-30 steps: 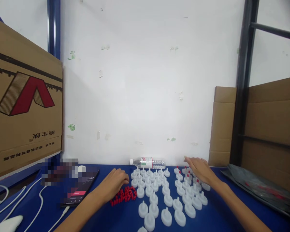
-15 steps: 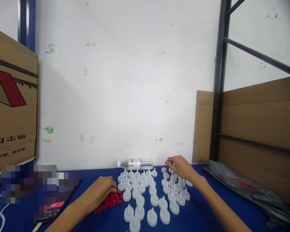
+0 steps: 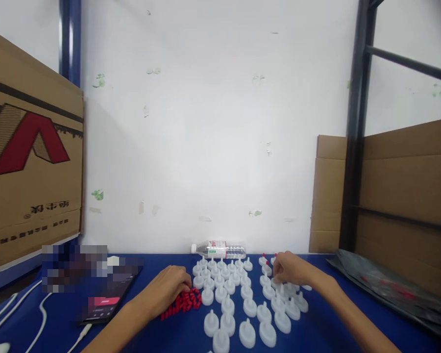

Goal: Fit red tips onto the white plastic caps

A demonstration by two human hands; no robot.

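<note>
Several white plastic caps (image 3: 238,299) with nozzles stand in rows on the blue table (image 3: 161,333). A few at the back right carry red tips (image 3: 263,257). My left hand (image 3: 169,288) rests curled, knuckles up, on a pile of small red tips (image 3: 182,303) left of the caps. My right hand (image 3: 291,269) is over the right rows, fingers pinched together at a cap; what they hold is hidden.
A clear water bottle (image 3: 220,249) lies against the white wall. A phone (image 3: 105,301) and white cables (image 3: 40,318) lie at the left, under a big cardboard box (image 3: 29,162). Cardboard sheets (image 3: 400,181), a dark metal frame (image 3: 353,147) and a black plastic bag (image 3: 389,289) stand right.
My right hand has drawn back from the far red-tipped caps toward the middle right rows and closed into a pinch. The left hand stays on the red pile. The view swung.
</note>
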